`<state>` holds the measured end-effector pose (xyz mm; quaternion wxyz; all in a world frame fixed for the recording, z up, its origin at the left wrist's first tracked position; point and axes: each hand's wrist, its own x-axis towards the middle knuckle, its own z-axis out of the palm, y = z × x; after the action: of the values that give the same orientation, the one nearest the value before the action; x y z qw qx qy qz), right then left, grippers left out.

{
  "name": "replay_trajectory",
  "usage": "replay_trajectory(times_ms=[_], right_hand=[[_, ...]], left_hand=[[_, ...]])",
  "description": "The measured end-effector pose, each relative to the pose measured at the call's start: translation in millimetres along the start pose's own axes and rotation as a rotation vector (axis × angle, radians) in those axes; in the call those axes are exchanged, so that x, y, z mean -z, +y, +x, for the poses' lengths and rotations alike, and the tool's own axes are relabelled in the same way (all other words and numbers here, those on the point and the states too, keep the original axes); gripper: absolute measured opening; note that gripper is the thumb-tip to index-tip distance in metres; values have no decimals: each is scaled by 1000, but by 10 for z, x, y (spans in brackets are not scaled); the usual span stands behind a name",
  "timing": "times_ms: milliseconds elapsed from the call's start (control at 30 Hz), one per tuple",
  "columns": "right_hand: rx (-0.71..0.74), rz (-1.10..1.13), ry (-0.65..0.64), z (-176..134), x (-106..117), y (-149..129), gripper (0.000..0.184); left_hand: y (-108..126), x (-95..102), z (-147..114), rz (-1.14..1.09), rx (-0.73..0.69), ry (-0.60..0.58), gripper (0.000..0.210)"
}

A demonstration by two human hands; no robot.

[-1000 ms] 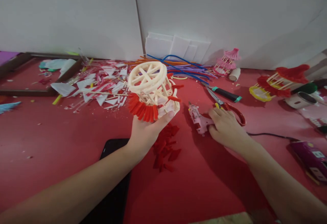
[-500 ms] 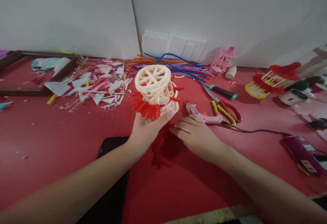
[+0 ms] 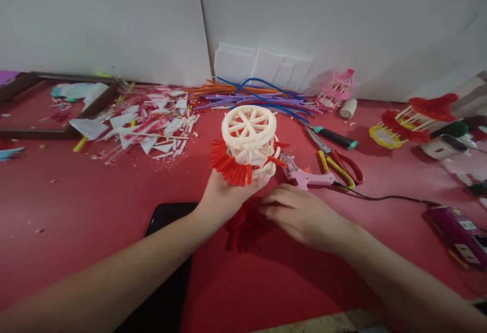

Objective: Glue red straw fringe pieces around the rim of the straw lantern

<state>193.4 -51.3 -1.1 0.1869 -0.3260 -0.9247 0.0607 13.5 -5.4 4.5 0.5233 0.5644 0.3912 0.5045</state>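
My left hand (image 3: pixel 228 191) is closed around the lower part of a small round white tower model (image 3: pixel 249 125), which looks made of fuzzy pipe cleaner. A spoked wheel shape forms its top, and short red pipe cleaner pieces (image 3: pixel 230 165) fan out around part of its middle. Below it, my right hand (image 3: pixel 300 214) is at a loose pile of red pipe cleaner pieces (image 3: pixel 238 234) on the table. Its fingers are curled together, and their tips are partly hidden in shadow. A pink glue gun (image 3: pixel 310 178) lies just beyond that hand.
Scissors (image 3: pixel 319 140), a dark-handled tool (image 3: pixel 337 138) and red-and-yellow-handled pliers (image 3: pixel 344 168) lie to the right. Several pipe cleaners (image 3: pixel 258 97) and a scrap heap (image 3: pixel 152 120) line the back. A black tablet-like object (image 3: pixel 171 216) sits under my left forearm. Finished-looking models (image 3: pixel 414 120) stand right.
My left hand has carried the white tower model a little to the right, closer to the glue gun. My right hand has shifted slightly, staying by the red pieces.
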Motion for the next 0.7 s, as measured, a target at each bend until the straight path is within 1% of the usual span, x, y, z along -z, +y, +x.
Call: replay_trajectory(times_ms=[100,200,267,367,433,533,600,700], right_hand=[[20,49,32,-16,20,11,26],[16,90,74,-26,55,7,22],[9,109,81,-25,90,-4,22],[47,124,98,-18,139,-20,25],[71,113,150,-13,155,-24,25],[44,77,221,1,151,-20,24],[20,65,222,14,138,-17,24],[29,75,200,32,117,-13,23]], left_hand=[[-24,0,-3,-23,15,-48,39],[-23,-1,-18,-32,36,-100,38],[-14,2,-25,-16,15,-88,38],[5,12,-32,29,-33,-48,35],[16,21,-37,87,-57,-5,31],[30,26,-26,176,-43,63,25],[33,17,6,194,-18,63,25],[13,-11,81,163,4,-4,29]])
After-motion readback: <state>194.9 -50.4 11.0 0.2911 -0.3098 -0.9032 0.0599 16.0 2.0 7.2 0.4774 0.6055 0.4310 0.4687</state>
